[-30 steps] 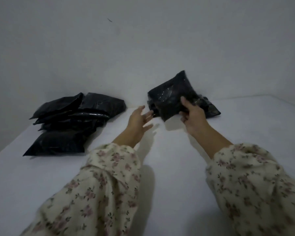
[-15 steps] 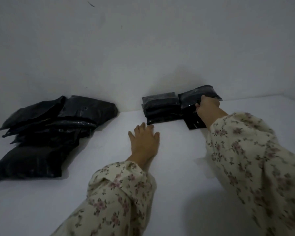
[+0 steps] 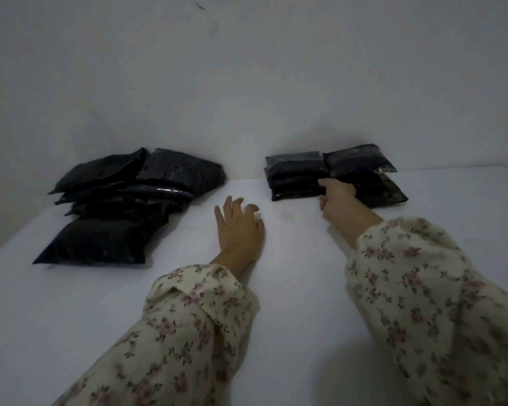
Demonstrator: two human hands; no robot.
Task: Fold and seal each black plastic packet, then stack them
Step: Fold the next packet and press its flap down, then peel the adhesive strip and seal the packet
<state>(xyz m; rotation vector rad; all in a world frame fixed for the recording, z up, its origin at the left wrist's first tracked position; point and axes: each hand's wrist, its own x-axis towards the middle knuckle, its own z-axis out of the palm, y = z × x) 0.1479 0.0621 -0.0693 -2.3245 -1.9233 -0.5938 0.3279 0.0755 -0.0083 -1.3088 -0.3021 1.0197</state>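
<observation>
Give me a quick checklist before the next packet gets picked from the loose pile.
1. Right hand free of any packet: ok, though its fingers touch the stacks.
2. Left hand empty, flat on the table: ok.
3. Two folded stacks side by side at the wall: ok.
4. Right stack's top packet squared up: not ok, sits skewed.
5. Loose pile within left reach: ok.
6. Seals closed: cannot tell.

We are wearing loose cream sleeves [image 3: 188, 326] printed with small pinkish flowers, possibly roses, gathering at cuffs; both hands are showing bare.
</observation>
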